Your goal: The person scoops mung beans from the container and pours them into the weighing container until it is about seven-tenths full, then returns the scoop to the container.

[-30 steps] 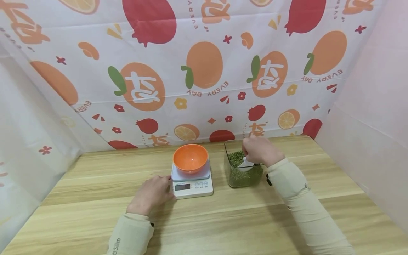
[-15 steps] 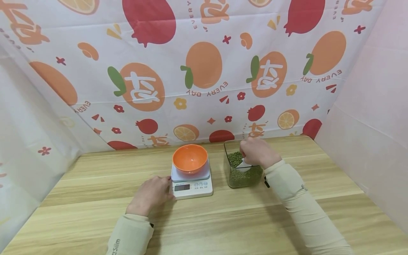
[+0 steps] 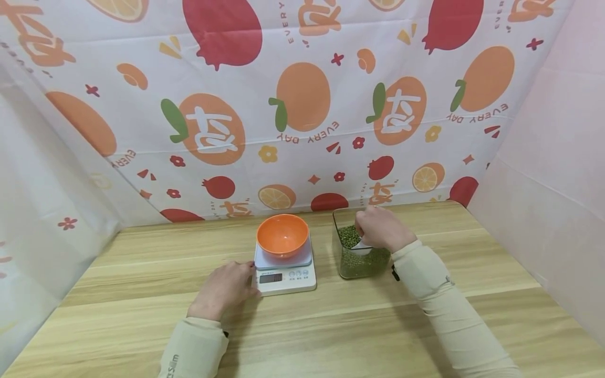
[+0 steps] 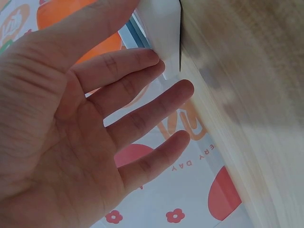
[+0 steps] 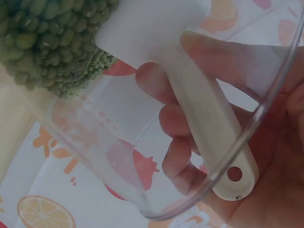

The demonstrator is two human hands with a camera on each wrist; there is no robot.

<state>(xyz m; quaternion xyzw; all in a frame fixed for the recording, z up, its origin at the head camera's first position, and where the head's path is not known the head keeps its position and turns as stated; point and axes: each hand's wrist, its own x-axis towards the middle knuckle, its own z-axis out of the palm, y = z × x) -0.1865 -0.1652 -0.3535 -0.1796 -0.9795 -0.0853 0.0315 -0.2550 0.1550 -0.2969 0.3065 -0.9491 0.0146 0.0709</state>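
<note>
A white kitchen scale (image 3: 302, 284) stands on the table, and an orange bowl (image 3: 282, 237) sits on its platform. My left hand (image 3: 223, 289) rests at the scale's left side. In the left wrist view its fingers (image 4: 142, 118) are extended, the foremost fingertips right at the scale's edge. To the right is a clear container (image 3: 347, 269) partly filled with green mung beans (image 3: 348, 236). Reaching over its rim, my right hand (image 3: 384, 229) grips a white scoop (image 3: 362, 250). The right wrist view shows fingers and thumb around the scoop's handle (image 5: 209, 114), with the scoop's head against the beans.
The wooden table (image 3: 302, 336) runs back to a fruit-printed cloth (image 3: 302, 157). Plain pale cloth (image 3: 534, 199) hangs along the right side. The container's rim (image 3: 335, 223) stands higher than the beans.
My right hand has shifted slightly left over the container, and less of the scoop shows above the beans. The left hand, scale and bowl stay in place.
</note>
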